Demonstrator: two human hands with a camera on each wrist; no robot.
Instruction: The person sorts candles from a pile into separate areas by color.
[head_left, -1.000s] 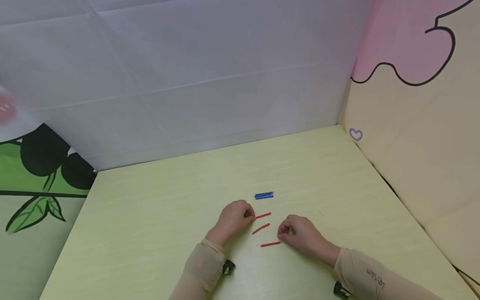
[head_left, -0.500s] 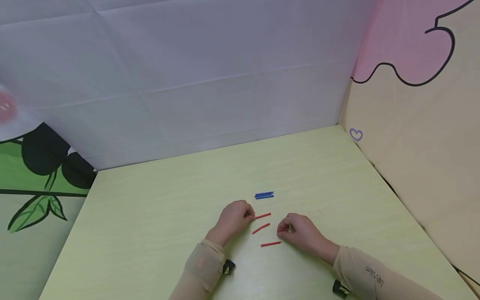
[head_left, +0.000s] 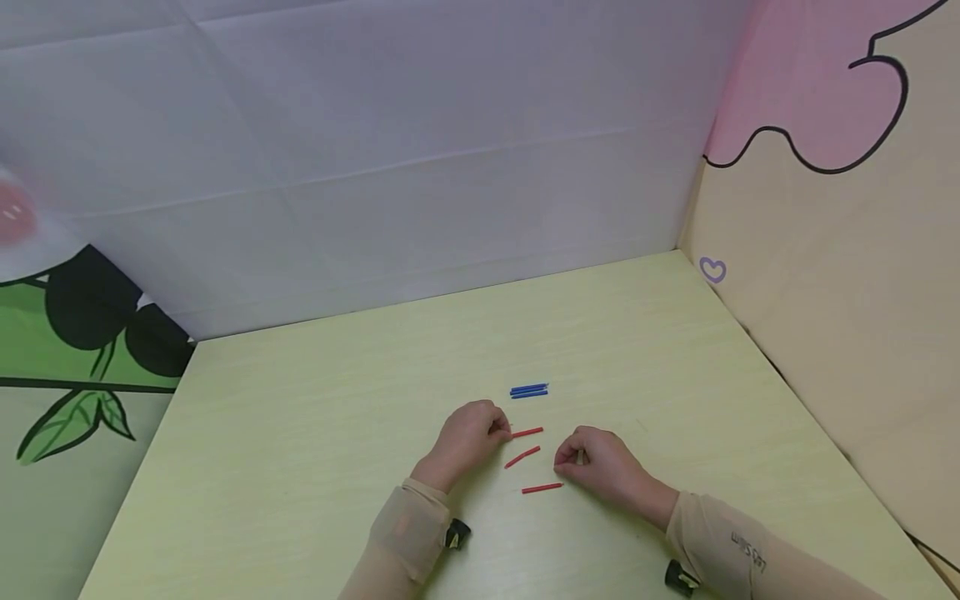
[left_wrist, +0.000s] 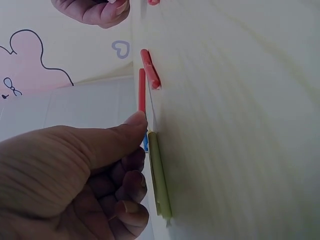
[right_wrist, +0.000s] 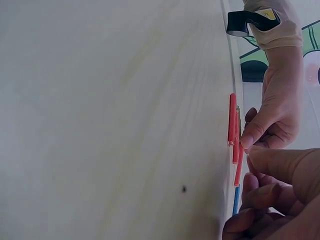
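Note:
My left hand (head_left: 467,437) pinches the end of a red candle (head_left: 528,432) between thumb and index finger. In the left wrist view this candle (left_wrist: 142,90) sticks out past the thumb tip. Below it on the table lie a slightly bent red candle (head_left: 522,457) and a straight one (head_left: 542,488). My right hand (head_left: 603,467) hovers beside their right ends, fingers loosely curled, thumb near the index fingertip, with nothing seen in its hold. Beyond the red ones lie several blue candles (head_left: 528,391) side by side. Yellow-green candles (left_wrist: 160,175) lie under the left hand, hidden in the head view.
The pale yellow table (head_left: 315,433) runs back to a white cloth wall (head_left: 420,150). A beige and pink panel (head_left: 832,275) stands along the right, and a green printed panel (head_left: 90,467) along the left.
The right hand has risen very slightly away from the lowest red candle. The left hand keeps its pinch on the red candle, almost still.

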